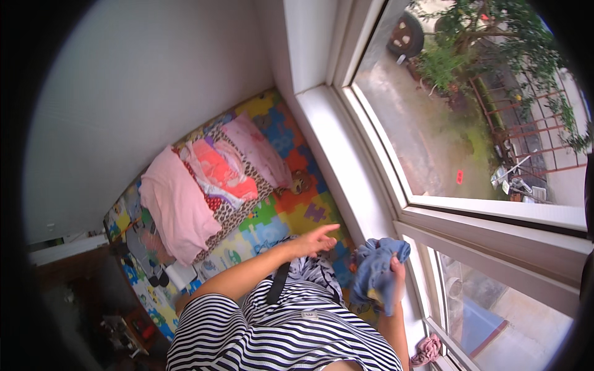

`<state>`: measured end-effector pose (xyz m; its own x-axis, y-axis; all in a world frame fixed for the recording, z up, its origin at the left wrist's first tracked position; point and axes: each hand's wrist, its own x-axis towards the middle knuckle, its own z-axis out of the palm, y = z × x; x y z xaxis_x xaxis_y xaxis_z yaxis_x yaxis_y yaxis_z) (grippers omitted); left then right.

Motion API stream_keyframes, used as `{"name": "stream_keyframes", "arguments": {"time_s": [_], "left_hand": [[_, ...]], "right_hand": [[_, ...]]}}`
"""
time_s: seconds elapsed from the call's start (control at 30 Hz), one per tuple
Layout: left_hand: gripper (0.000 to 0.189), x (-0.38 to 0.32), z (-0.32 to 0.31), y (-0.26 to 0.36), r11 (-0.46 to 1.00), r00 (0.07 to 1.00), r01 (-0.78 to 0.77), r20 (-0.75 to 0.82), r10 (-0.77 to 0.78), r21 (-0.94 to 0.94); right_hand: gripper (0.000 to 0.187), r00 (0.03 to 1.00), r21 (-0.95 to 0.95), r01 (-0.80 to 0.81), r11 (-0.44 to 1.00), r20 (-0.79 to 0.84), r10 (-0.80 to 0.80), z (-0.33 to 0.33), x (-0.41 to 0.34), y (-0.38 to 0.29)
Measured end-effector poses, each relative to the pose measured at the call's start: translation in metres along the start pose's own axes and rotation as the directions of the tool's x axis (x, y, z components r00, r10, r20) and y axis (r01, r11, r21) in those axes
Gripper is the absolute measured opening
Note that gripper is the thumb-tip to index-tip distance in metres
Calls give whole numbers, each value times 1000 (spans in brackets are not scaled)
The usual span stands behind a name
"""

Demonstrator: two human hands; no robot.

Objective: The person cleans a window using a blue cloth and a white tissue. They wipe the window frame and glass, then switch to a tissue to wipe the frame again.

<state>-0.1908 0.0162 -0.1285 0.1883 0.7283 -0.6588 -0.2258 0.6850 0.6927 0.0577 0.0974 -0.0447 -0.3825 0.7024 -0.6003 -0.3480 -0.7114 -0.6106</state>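
My right hand (397, 283) grips a bunched blue cloth (373, 269) beside the white window sill; part of the hand is blurred. A small yellowish patch shows low on the cloth. My left hand (317, 240) is held out in front of my striped top, its index finger extended and the other fingers partly bent, with nothing in it. Below that hand lies a colourful puzzle-pattern foam mat (297, 218).
A pink cloth (178, 204), a coral patterned cloth (222, 169) and a pink pillow (257, 148) lie along the wall. A crumpled pink cloth (426, 351) rests on the window sill (343, 157). The window frame (487, 227) runs along the right.
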Motion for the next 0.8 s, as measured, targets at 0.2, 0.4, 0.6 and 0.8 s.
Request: {"name": "stream_keyframes", "arguments": {"time_s": [0.2, 0.4, 0.6, 0.8], "left_hand": [[67, -1, 60, 78, 700, 914, 253, 402, 53, -668], [34, -7, 2, 125, 844, 984, -13, 141, 104, -536], [46, 17, -84, 189, 836, 889, -456, 196, 413, 306], [101, 6, -43, 295, 292, 566, -822, 749, 343, 488]], "right_hand": [[51, 815, -859, 471, 201, 337, -471, 81, -2, -22], [54, 815, -858, 503, 104, 430, -389, 120, -7, -62], [37, 623, -922, 369, -117, 339, -705, 125, -9, -67], [18, 406, -974, 224, -9, 102, -908, 161, -15, -64]]}}
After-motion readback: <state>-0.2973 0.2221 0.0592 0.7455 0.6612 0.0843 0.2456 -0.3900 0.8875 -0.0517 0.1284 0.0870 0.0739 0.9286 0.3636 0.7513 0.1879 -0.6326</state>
